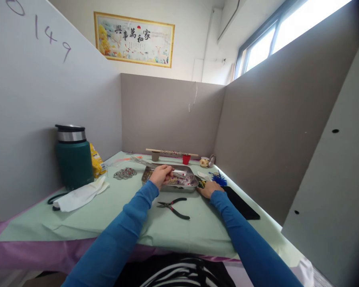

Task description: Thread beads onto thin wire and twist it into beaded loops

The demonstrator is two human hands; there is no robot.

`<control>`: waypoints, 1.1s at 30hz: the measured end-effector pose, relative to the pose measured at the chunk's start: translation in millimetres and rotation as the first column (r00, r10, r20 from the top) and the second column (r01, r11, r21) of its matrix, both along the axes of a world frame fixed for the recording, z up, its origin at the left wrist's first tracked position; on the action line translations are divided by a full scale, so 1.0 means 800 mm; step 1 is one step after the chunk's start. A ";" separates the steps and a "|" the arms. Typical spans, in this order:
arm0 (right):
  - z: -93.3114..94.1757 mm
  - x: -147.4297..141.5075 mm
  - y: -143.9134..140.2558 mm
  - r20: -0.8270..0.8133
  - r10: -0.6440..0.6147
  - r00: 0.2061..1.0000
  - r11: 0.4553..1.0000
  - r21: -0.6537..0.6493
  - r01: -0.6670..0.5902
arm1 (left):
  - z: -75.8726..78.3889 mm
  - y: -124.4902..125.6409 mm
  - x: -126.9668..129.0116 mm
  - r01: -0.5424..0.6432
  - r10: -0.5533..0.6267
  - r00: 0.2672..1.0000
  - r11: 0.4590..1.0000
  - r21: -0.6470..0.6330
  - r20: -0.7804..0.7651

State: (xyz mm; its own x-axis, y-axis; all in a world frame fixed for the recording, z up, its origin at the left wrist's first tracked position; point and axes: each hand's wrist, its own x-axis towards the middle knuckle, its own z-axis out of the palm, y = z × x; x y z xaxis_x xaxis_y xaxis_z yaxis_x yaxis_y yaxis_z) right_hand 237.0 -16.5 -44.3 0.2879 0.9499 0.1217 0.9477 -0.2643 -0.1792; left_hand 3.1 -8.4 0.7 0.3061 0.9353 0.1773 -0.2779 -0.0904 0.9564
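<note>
My left hand (161, 176) is over a metal tray (170, 188) of small loose beads (184, 181), its fingertips pinched together. Thin silver wires (142, 160) lie across the tray and pass behind that hand; whether the fingers grip them or something tiny, I cannot make out. To the right of the tray, my right hand (210, 189) rests low with curled fingers, against a small yellow-and-black item (201, 183) that it partly hides. Pliers (174, 207) with dark red and black handles lie on the green cloth (125, 219) in front of the tray, jaws pointing left.
A beaded chain pile (125, 173) lies left of the tray. Behind stand a brown cup (155, 156) and a red cup (186, 160), with a beaded stick (172, 152). A green bottle (74, 163) and white tissue (80, 195) are left; a black pad (242, 203) and blue tassel (218, 178) right.
</note>
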 end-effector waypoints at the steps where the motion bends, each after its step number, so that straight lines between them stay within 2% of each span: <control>1: 0.001 -0.001 -0.003 0.009 -0.001 1.000 1.000 0.008 0.001 | 0.000 0.001 -0.001 0.036 -0.036 0.999 0.999 -0.024 0.028; 3: 0.007 -0.007 -0.015 0.053 -0.020 0.998 0.996 0.085 0.015 | -0.001 0.003 -0.002 0.100 -0.095 0.992 0.993 -0.062 0.081; 4: 0.011 -0.013 -0.024 0.093 -0.043 0.995 0.985 0.172 0.027 | -0.002 0.003 -0.003 0.119 -0.111 0.989 0.990 -0.075 0.101; 6: 0.018 -0.031 -0.044 0.152 -0.037 0.988 0.912 0.408 -0.029 | -0.004 0.005 -0.004 0.136 -0.124 0.984 0.987 -0.090 0.125; 7: 0.020 -0.042 -0.054 0.159 0.063 0.985 0.870 0.475 -0.133 | -0.004 0.006 -0.004 0.140 -0.127 0.983 0.985 -0.097 0.131; 8: 0.021 -0.054 -0.065 0.172 0.223 0.960 0.820 0.499 -0.280 | -0.004 0.006 -0.004 0.145 -0.130 0.982 0.984 -0.102 0.135; 10: 0.017 -0.077 -0.083 0.195 0.574 0.795 0.685 0.419 -0.597 | -0.005 0.007 -0.004 0.154 -0.139 0.980 0.982 -0.107 0.140; 11: 0.013 -0.086 -0.090 0.198 0.672 0.714 0.619 0.378 -0.688 | -0.004 0.007 -0.004 0.158 -0.143 0.980 0.981 -0.108 0.141; 13: 0.002 -0.098 -0.099 0.202 0.754 0.625 0.558 0.305 -0.772 | -0.004 0.007 -0.004 0.158 -0.141 0.980 0.981 -0.111 0.141; 15: -0.008 -0.103 -0.103 0.188 0.773 0.606 0.553 0.267 -0.789 | -0.004 0.007 -0.003 0.146 -0.129 0.982 0.982 -0.116 0.138; 17: -0.015 -0.105 -0.103 0.191 0.755 0.628 0.573 0.275 -0.772 | -0.004 0.007 -0.003 0.128 -0.113 0.986 0.985 -0.117 0.124; 20: -0.022 -0.108 -0.099 0.231 0.709 0.666 0.589 0.326 -0.740 | -0.003 0.007 -0.003 0.081 -0.071 0.994 0.990 -0.113 0.085; 22: -0.023 -0.109 -0.095 0.191 0.685 0.703 0.601 0.397 -0.694 | -0.003 0.005 -0.003 0.055 -0.049 0.997 0.993 -0.109 0.062; 25: -0.018 -0.104 -0.089 -0.104 0.667 0.738 0.656 0.551 -0.516 | -0.002 0.002 -0.003 0.029 -0.027 0.999 0.996 -0.089 0.023; 27: -0.007 -0.097 -0.083 -0.369 0.651 0.664 0.723 0.567 -0.394 | 0.000 -0.001 0.000 -0.011 0.009 1.000 0.998 -0.058 -0.023; 29: 0.012 -0.090 -0.075 -0.549 0.608 0.573 0.786 0.519 -0.337 | 0.005 -0.002 0.004 -0.071 0.070 0.994 0.997 -0.014 -0.079; 31: 0.032 -0.088 -0.063 -0.554 0.613 0.563 0.777 0.553 -0.301 | 0.012 -0.001 0.009 -0.116 0.118 0.987 0.993 0.024 -0.112; 33: 0.046 -0.089 -0.048 -0.415 0.653 0.633 0.701 0.648 -0.298 | 0.019 0.003 0.012 -0.111 0.114 0.990 0.993 0.035 -0.085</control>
State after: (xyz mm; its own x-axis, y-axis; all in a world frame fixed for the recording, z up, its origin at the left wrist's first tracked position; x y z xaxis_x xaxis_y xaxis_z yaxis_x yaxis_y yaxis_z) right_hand 165.5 -55.0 -7.5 -0.0138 0.8188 0.5739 0.5503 0.4854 -0.6794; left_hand 12.8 -6.0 15.7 0.2145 0.9594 0.1830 -0.1799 -0.1453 0.9729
